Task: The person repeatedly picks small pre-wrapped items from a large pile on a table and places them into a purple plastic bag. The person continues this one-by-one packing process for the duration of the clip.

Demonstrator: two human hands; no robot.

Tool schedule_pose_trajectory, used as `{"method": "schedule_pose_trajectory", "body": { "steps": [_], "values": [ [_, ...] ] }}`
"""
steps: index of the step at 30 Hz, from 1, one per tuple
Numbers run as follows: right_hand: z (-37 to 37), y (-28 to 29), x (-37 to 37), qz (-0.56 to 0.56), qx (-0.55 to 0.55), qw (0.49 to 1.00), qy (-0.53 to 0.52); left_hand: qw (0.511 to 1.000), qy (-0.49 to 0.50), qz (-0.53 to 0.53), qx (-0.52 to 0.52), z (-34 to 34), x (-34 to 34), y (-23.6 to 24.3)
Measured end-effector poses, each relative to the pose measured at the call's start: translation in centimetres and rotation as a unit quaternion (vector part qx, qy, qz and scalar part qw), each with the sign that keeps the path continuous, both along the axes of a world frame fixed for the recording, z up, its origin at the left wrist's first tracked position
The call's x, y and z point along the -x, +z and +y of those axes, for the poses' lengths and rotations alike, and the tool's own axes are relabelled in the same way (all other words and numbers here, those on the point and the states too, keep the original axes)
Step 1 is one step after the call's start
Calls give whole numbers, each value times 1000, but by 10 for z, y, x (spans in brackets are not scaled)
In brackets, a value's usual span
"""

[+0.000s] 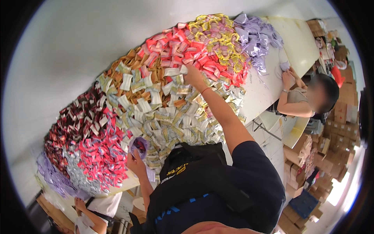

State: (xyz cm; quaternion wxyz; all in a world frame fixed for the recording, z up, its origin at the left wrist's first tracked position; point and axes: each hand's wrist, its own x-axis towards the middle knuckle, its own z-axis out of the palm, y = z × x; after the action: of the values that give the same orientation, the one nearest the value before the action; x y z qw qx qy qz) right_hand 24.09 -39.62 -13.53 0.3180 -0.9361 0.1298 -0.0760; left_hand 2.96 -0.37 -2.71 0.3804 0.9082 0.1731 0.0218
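My left hand (135, 165) grips the rim of a lilac drawstring-type bag (150, 171), its mouth open beside the pile; dark and red wrappers show inside. My right arm is stretched across the heap. At its far end my right hand (192, 76), a red cord on the wrist, has its fingers bent around a small white packet (183, 70). Pale green-and-white packets (171, 121) lie under and around that arm. Just beyond the right hand begin red-and-pink packets (187, 48), with brown packets (154, 76) to their left.
Yellow-and-purple packets (222, 37) and lilac bags (257, 35) cover the far right. Dark red packets (74, 121), pink packets (103, 148) and silver packets (80, 171) lie left. One person (304, 97) handles a bag at right; another's hand (80, 204) shows lower left. Cardboard boxes (339, 136) stand right.
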Motion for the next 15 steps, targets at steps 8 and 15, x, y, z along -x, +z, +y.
{"method": "schedule_pose_trajectory", "body": {
  "steps": [8, 15],
  "values": [
    [-76, 44, 0, 10, -62, 977, -202, 995, -74, -11, 71, -61, -33, -3],
    [-208, -9, -31, 154, 152, 935, -282, 976, -196, -97, -18, -64, -46, -23]
  ]
}}
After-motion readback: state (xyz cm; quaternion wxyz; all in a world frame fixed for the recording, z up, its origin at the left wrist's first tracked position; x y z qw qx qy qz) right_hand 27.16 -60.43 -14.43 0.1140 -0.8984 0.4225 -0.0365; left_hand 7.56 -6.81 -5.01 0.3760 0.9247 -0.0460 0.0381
